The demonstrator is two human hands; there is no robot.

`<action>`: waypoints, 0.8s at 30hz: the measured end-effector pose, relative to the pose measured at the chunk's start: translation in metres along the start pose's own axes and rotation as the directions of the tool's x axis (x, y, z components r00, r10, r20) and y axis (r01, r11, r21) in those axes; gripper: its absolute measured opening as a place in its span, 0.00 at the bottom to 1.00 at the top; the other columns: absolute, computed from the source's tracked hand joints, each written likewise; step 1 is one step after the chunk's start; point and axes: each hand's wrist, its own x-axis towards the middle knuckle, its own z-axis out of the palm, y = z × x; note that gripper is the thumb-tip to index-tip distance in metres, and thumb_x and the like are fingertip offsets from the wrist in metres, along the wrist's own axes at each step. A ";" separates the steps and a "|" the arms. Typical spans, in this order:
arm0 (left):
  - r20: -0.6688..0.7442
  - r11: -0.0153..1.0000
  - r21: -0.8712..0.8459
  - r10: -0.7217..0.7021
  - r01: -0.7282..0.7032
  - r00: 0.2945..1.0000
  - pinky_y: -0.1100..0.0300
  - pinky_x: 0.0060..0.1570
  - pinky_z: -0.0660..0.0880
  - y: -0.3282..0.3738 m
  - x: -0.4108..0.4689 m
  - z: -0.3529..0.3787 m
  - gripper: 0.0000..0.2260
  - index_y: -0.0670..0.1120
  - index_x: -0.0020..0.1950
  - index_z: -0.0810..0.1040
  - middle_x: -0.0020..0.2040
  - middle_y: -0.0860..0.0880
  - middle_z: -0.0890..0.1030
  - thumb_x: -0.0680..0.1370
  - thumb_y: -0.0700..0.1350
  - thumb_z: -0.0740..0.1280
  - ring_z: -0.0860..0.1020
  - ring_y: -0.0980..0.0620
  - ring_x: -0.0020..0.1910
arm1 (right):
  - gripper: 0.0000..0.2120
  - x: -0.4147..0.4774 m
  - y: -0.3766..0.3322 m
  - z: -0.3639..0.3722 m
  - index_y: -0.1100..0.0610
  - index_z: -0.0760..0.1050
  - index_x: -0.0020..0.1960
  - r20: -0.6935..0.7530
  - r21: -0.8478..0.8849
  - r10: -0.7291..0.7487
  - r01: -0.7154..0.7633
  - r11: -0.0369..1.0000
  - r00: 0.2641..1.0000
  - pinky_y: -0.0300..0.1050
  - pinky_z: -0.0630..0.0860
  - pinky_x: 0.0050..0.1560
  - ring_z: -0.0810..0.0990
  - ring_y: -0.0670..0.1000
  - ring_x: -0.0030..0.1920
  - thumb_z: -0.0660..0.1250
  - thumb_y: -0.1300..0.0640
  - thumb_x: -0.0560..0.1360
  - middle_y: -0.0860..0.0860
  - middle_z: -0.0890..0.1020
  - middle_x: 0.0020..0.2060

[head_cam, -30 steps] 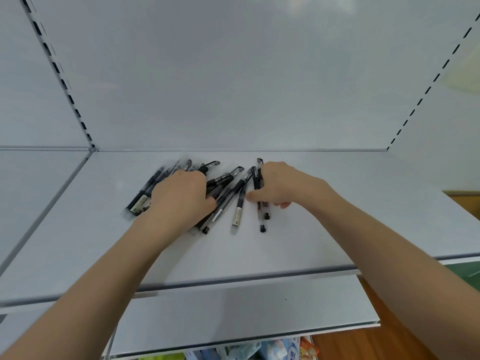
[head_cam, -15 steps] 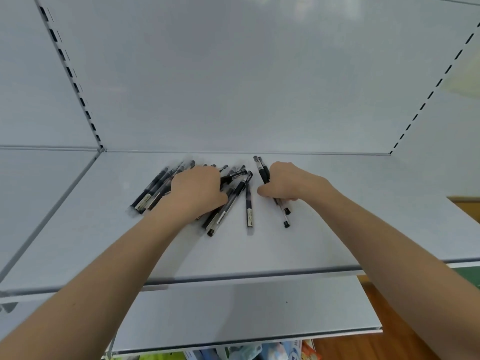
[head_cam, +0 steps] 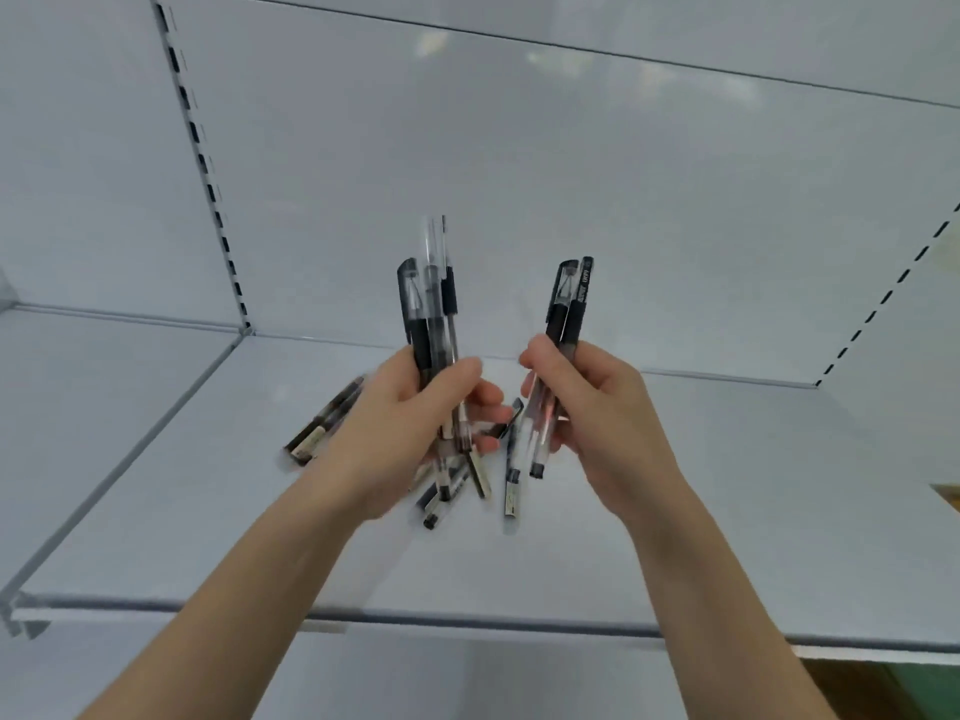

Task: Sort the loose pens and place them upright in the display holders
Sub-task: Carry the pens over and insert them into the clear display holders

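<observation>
A: Hands?
B: Left hand [head_cam: 415, 423] is curled round a bundle of pens [head_cam: 428, 304], held upright. They overlap, so I can't count them; three at least. Right hand [head_cam: 587, 407] grips a pair of pens [head_cam: 571, 298], capped ends up, lower ends poking out below the palm.
A: The rest?
B: Loose pens [head_cam: 511, 485] lie flat on the shelf [head_cam: 208, 485], below and between the hands. The left hand hides most of the pile. Two more pens [head_cam: 322, 428] stick out left of it. Blurred, labels unreadable.
</observation>
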 end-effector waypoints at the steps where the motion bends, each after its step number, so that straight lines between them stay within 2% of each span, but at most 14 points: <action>1: -0.011 0.999 0.018 0.028 -0.028 1.000 0.62 0.34 0.78 -0.002 -0.008 -0.001 0.08 0.39 0.49 0.73 0.37 0.48 0.81 0.77 0.44 0.62 0.81 0.53 0.37 | 0.16 -0.004 0.000 0.010 0.66 0.74 0.40 0.012 0.002 -0.039 0.039 0.999 0.999 0.36 0.68 0.24 0.71 0.48 0.27 0.67 0.52 0.74 0.53 0.73 0.28; 4: -0.042 0.995 0.039 0.089 -0.088 0.995 0.66 0.37 0.76 -0.006 -0.030 -0.015 0.07 0.44 0.50 0.76 0.39 0.54 0.83 0.77 0.44 0.62 0.81 0.57 0.39 | 0.16 -0.013 0.003 0.039 0.65 0.72 0.34 0.059 -0.031 -0.142 0.144 0.989 0.988 0.35 0.67 0.26 0.70 0.48 0.28 0.69 0.54 0.72 0.54 0.72 0.27; 7: -0.074 0.986 0.119 0.128 -0.118 0.989 0.67 0.37 0.75 -0.007 -0.048 -0.042 0.07 0.46 0.54 0.77 0.41 0.54 0.83 0.77 0.42 0.63 0.80 0.59 0.40 | 0.13 -0.018 0.002 0.067 0.57 0.75 0.30 0.187 -0.056 -0.137 0.149 0.987 0.973 0.37 0.68 0.27 0.71 0.47 0.26 0.70 0.53 0.71 0.49 0.72 0.23; 9: -0.111 0.975 0.187 0.142 -0.120 0.984 0.66 0.37 0.75 -0.005 -0.062 -0.064 0.07 0.46 0.53 0.77 0.42 0.53 0.83 0.77 0.43 0.64 0.80 0.58 0.40 | 0.14 -0.022 0.003 0.089 0.52 0.75 0.28 0.261 -0.052 -0.123 0.141 0.989 0.957 0.38 0.68 0.28 0.72 0.50 0.27 0.70 0.53 0.70 0.50 0.73 0.24; 10: -0.133 0.972 0.208 0.144 -0.114 0.981 0.65 0.37 0.75 -0.003 -0.071 -0.076 0.07 0.45 0.53 0.77 0.42 0.52 0.83 0.76 0.43 0.65 0.80 0.58 0.40 | 0.14 -0.025 0.003 0.102 0.54 0.75 0.28 0.291 -0.038 -0.120 0.137 0.990 0.949 0.39 0.68 0.28 0.72 0.51 0.28 0.70 0.52 0.70 0.52 0.73 0.25; 11: -0.156 0.970 0.220 0.144 -0.108 0.977 0.65 0.35 0.74 -0.001 -0.081 -0.089 0.07 0.45 0.53 0.76 0.41 0.51 0.82 0.76 0.42 0.66 0.80 0.57 0.39 | 0.15 -0.030 0.003 0.117 0.60 0.75 0.30 0.321 -0.020 -0.124 0.138 0.990 0.939 0.39 0.67 0.28 0.71 0.51 0.28 0.70 0.52 0.70 0.54 0.72 0.25; 13: -0.200 0.969 0.227 0.144 -0.098 0.969 0.64 0.33 0.74 0.004 -0.105 -0.117 0.07 0.45 0.53 0.76 0.39 0.49 0.80 0.75 0.40 0.67 0.78 0.56 0.37 | 0.20 -0.041 0.006 0.152 0.71 0.72 0.36 0.388 0.015 -0.130 0.135 0.991 0.912 0.35 0.66 0.26 0.70 0.47 0.25 0.70 0.53 0.70 0.54 0.71 0.24; 16: -0.268 0.961 0.259 0.172 -0.101 0.948 0.66 0.30 0.73 0.010 -0.148 -0.163 0.08 0.45 0.52 0.76 0.34 0.55 0.80 0.74 0.36 0.66 0.76 0.59 0.32 | 0.21 -0.067 0.009 0.210 0.75 0.73 0.40 0.493 0.043 -0.129 0.123 0.991 0.860 0.32 0.66 0.24 0.68 0.42 0.22 0.70 0.54 0.70 0.47 0.71 0.21; 18: -0.320 0.960 0.259 0.184 -0.101 0.929 0.67 0.27 0.71 0.015 -0.186 -0.200 0.06 0.46 0.48 0.76 0.29 0.57 0.78 0.75 0.36 0.65 0.74 0.62 0.27 | 0.22 -0.092 0.010 0.259 0.75 0.72 0.39 0.548 0.050 -0.117 0.107 0.993 0.828 0.31 0.65 0.24 0.68 0.42 0.21 0.69 0.53 0.70 0.47 0.71 0.20; 21: -0.394 0.959 0.270 0.196 -0.091 0.898 0.67 0.29 0.74 0.026 -0.243 -0.257 0.05 0.47 0.46 0.77 0.31 0.54 0.80 0.75 0.37 0.65 0.76 0.59 0.32 | 0.26 -0.131 0.004 0.329 0.69 0.70 0.34 0.612 0.036 -0.065 0.054 0.998 0.788 0.34 0.64 0.24 0.66 0.46 0.23 0.66 0.44 0.68 0.52 0.68 0.22; 23: -0.446 0.958 0.277 0.196 -0.074 0.873 0.66 0.33 0.75 0.029 -0.273 -0.290 0.04 0.46 0.47 0.77 0.33 0.53 0.82 0.75 0.38 0.66 0.78 0.57 0.35 | 0.19 -0.148 -0.001 0.366 0.60 0.72 0.34 0.647 0.052 -0.018 -0.020 0.998 0.762 0.35 0.65 0.24 0.67 0.46 0.24 0.66 0.43 0.67 0.49 0.70 0.23; 24: -0.470 0.961 0.270 0.188 -0.063 0.862 0.66 0.32 0.75 0.030 -0.286 -0.303 0.05 0.44 0.49 0.76 0.34 0.52 0.82 0.74 0.38 0.66 0.78 0.57 0.35 | 0.14 -0.155 -0.004 0.380 0.57 0.75 0.36 0.657 0.059 -0.008 -0.040 0.997 0.753 0.36 0.66 0.24 0.69 0.46 0.25 0.67 0.46 0.69 0.47 0.73 0.24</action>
